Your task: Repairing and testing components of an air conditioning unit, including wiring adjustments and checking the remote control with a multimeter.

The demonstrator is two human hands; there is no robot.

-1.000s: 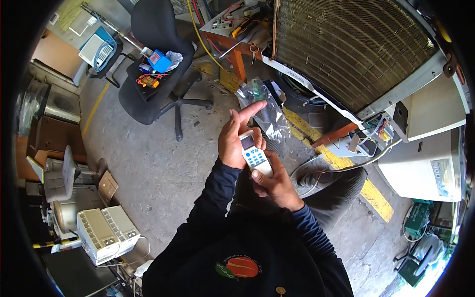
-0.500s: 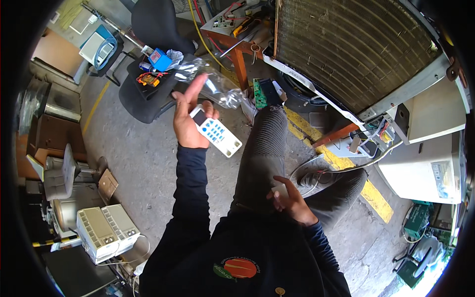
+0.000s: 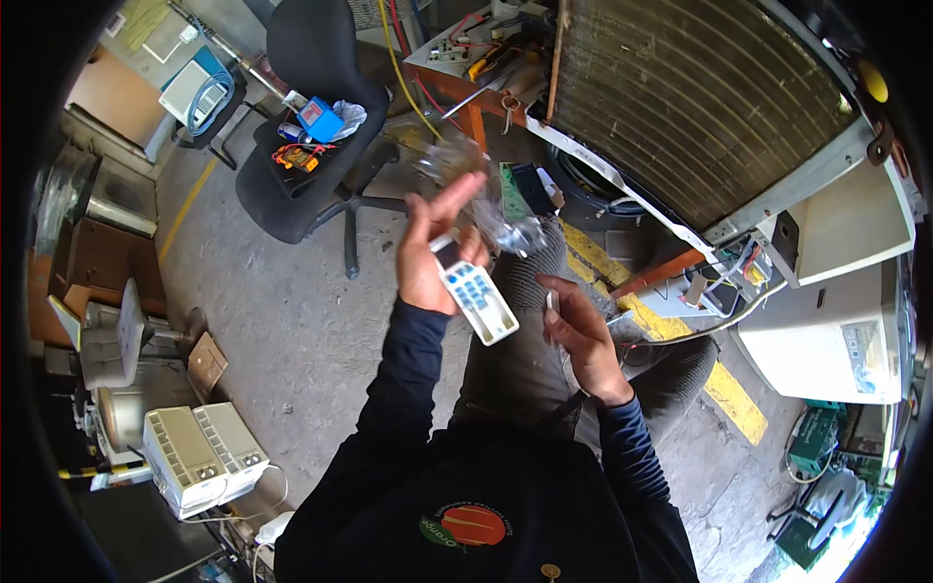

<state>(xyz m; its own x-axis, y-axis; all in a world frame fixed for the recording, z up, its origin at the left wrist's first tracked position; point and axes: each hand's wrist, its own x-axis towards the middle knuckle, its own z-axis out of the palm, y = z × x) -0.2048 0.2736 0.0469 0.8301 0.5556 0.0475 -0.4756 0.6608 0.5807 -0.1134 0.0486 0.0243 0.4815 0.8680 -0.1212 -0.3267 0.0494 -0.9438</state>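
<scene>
My left hand (image 3: pixel 424 270) is closed round a white remote control (image 3: pixel 480 303) with blue buttons and a dark display. Its lower end points toward my right hand, and an open recess seems to show there. A crumpled clear plastic bag (image 3: pixel 507 229) hangs beyond the fingers of that hand, blurred; whether they grip it I cannot tell. Close by on the right, above my thigh, my right hand (image 3: pixel 589 342) pinches a small white flat piece (image 3: pixel 553 301) between thumb and fingers. A short space separates this piece from the remote.
A black office chair (image 3: pixel 277 189) carries a blue box (image 3: pixel 319 119) and an orange multimeter (image 3: pixel 299 158). To the right leans a large finned coil panel (image 3: pixel 695 102) beside a wooden-legged table (image 3: pixel 470 124). A green circuit board (image 3: pixel 511 190) lies past my knee. White window units (image 3: pixel 199 457) stand at lower left.
My left hand has moved right and a little nearer with the remote and the plastic bag. My right hand has risen from my lap toward it, bringing the small white piece.
</scene>
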